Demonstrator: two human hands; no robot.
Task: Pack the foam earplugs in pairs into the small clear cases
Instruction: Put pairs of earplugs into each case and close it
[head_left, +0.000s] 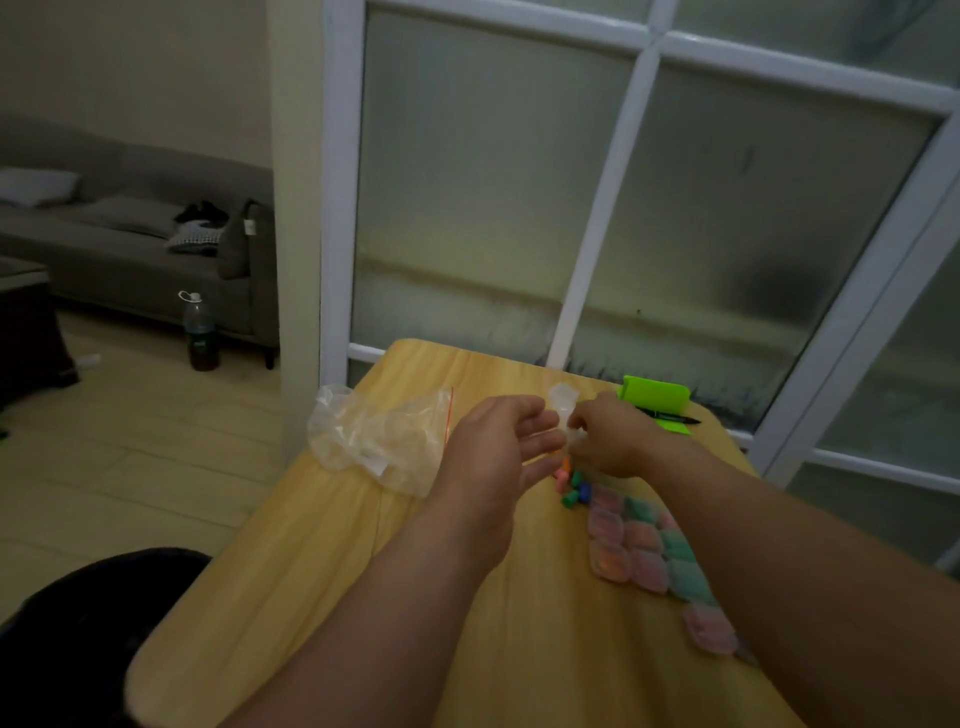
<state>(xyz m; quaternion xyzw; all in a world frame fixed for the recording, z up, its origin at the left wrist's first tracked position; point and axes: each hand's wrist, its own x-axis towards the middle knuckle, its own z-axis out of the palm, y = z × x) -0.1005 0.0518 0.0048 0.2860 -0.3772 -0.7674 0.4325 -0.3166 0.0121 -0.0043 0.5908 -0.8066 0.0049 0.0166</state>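
Observation:
A small heap of loose foam earplugs (571, 486), pink, green, blue and orange, lies on the wooden table (322, 597). My right hand (613, 436) hovers just above the heap and pinches a small clear case (563, 402), whose lid stands open above my fingers. My left hand (498, 447) is beside it with fingers spread, holding nothing that I can see. Several filled clear cases (641, 551), showing pink or green earplugs, lie in rows to the right, partly under my right forearm.
A crumpled clear plastic bag (379, 436) with more clear cases inside lies at the table's left edge. A bright green box (657, 400) with a black pen (670, 415) on it sits at the far right corner. A frosted glass partition stands behind the table.

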